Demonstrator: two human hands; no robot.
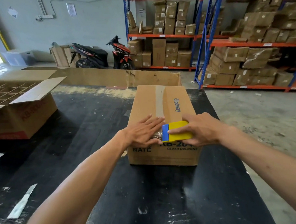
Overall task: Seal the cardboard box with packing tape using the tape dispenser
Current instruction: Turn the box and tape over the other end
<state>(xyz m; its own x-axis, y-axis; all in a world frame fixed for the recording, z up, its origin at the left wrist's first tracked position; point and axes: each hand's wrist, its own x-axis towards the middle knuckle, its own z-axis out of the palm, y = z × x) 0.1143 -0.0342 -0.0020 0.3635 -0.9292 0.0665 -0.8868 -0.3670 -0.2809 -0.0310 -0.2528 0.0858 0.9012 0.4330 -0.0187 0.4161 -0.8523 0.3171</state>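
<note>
A closed brown cardboard box (pixel 177 107) with blue lettering stands on the black table (pixel 94 132). A strip of clear packing tape (pixel 159 99) runs along its top seam, from the far edge toward me. My right hand (pixel 200 129) grips a yellow and blue tape dispenser (pixel 177 131) at the near top edge of the box, over the seam. My left hand (pixel 144 130) lies flat on the box top just left of the dispenser, fingers spread and pressing down beside the tape.
An open cardboard box (pixel 15 107) with a divider grid sits at the table's left. A box cutter (pixel 22 201) lies near the front left. A flattened cardboard sheet (pixel 114 77) stands behind the box. Shelving racks (pixel 246 46) full of parcels and two scooters (pixel 104 54) stand beyond.
</note>
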